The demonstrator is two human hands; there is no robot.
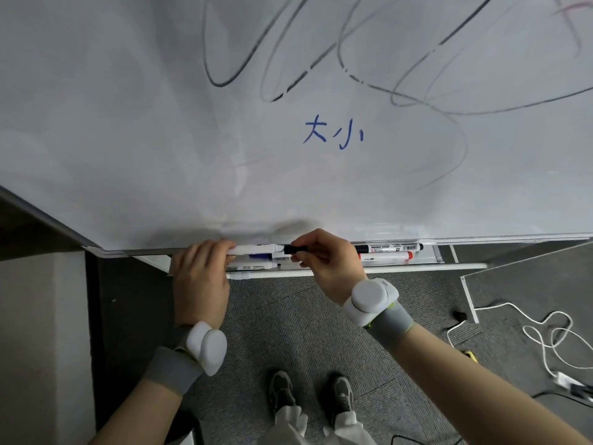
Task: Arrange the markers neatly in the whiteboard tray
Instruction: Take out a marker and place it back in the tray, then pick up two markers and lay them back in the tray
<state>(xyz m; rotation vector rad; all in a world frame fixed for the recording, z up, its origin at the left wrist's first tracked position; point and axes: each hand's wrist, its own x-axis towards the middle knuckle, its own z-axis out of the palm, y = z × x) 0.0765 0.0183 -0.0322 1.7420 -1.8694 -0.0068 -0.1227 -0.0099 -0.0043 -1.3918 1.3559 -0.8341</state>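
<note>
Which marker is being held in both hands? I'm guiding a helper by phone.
Follow the whiteboard down to its tray. At the tray's left, the left hand and right hand share the black-capped marker. Unlike the other markers lying in the tray, it is raised above them.

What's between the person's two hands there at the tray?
In the head view, one black-capped marker bridges them: the left hand holds its white barrel, the right hand pinches its cap.

The left hand point(200, 277) hides the tray's point(417, 268) left end and the marker butts there. The right hand point(330, 263) covers the black-capped marker's point(390, 247) left part. Label print is too small to read.
</note>
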